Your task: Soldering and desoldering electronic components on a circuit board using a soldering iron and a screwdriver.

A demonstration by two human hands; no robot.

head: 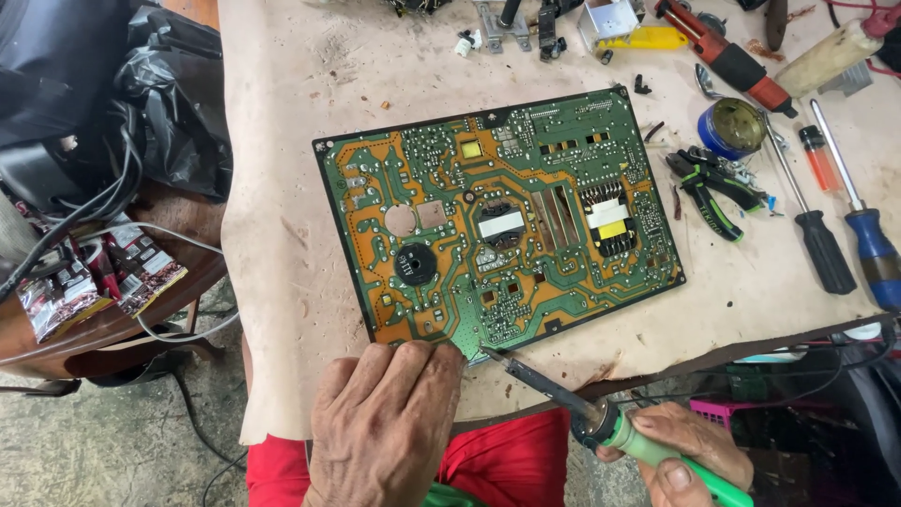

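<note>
Small sachet packets [94,277]: cluster at far left, on round dark wooden side table [178,221] beside desk [282,188], partly under grey cables [113,202]. Flat, rectangular, glossy; dark brown and red with white patches; fanned out, overlapping.

Round tin [733,128]: on desk, upper right, just beside green-handled pliers [718,183]. Blue wall, brassy open top.

Black plastic bag [164,84]: crumpled, top left, behind side table.

Yellow label patch [612,228] on component of circuit board [497,221], right part. No screens or signs visible.
</note>
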